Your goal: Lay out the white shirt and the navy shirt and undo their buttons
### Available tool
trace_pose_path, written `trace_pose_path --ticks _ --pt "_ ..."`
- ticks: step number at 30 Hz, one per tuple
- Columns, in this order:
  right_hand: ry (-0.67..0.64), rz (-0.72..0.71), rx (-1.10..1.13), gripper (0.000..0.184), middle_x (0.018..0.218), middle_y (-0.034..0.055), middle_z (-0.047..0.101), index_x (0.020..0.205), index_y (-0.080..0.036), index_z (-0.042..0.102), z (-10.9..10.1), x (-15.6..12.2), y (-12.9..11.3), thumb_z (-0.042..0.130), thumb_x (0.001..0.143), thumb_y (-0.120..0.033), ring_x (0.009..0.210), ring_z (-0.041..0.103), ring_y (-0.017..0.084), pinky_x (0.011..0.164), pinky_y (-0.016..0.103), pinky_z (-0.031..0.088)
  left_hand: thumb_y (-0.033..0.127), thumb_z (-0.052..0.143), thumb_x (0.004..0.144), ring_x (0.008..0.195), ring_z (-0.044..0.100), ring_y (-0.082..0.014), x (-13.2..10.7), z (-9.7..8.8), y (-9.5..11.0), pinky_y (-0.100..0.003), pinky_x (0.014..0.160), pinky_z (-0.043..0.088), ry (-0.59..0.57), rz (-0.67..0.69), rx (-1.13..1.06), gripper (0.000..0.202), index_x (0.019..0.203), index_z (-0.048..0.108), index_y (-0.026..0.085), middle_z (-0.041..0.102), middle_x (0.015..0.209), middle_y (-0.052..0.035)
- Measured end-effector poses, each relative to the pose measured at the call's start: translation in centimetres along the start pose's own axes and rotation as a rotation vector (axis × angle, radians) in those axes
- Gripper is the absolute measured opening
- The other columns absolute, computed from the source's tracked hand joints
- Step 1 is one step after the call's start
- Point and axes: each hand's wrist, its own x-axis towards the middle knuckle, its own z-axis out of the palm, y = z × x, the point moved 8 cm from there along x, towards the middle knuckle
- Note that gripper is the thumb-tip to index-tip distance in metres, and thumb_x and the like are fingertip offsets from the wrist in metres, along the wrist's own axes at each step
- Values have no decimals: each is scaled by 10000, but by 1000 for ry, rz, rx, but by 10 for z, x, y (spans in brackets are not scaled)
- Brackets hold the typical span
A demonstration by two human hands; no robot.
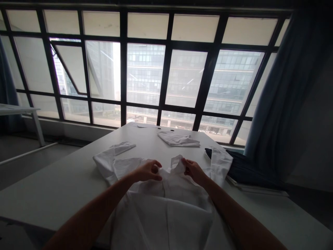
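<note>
A white shirt (169,205) lies spread on the white table (65,184), its collar towards the window and a sleeve out to each side. My left hand (148,171) pinches the left side of the collar. My right hand (193,171) grips the right side of the collar, which stands up a little between the hands. Both forearms reach in from the bottom edge over the shirt's body.
A folded white garment (179,139) lies near the table's far edge. A dark blue cloth (244,168) rests on the right side over some flat white sheets. Large windows fill the back; a curtain (283,100) hangs at right and another table (18,111) stands at left.
</note>
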Motion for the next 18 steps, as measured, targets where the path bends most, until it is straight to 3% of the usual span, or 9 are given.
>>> trace_pose_path --ticks 3,7,10,14,18 --pt "-18 13 -56 522 576 -59 493 714 -164 589 -3 2 -1 819 555 -604 466 384 53 451 206 350 321 835 560 580 494 -107 -2 -4 2 -221 545 362 12 -9 183 614 1082 564 148 534 614 83" --pt "4 19 -228 425 559 -55 515 716 -164 589 -19 5 -1 826 557 -478 457 412 66 446 209 319 250 778 609 568 518 -119 -9 -38 17 -226 562 372 265 6 455 412 975 619 146 561 591 71" --pt "109 -42 -584 243 553 -27 555 671 -178 554 -26 2 -10 750 634 -317 503 507 116 493 227 349 259 757 665 608 580 -150 -13 -53 28 -239 587 403 396 1 572 315 935 637 152 636 650 21" --pt "336 -258 -1218 26 659 38 638 728 -186 594 -10 -14 -42 595 752 -193 631 591 172 572 252 334 241 686 780 710 646 -200 -16 -48 42 -270 657 430 483 11 820 115 860 645 168 690 736 -49" --pt "374 -295 -1380 152 687 65 669 749 -191 636 5 -26 -56 533 840 -257 650 615 188 590 262 321 291 577 889 752 674 -240 -20 -45 50 -296 672 447 581 -33 981 118 894 619 180 700 779 -84"
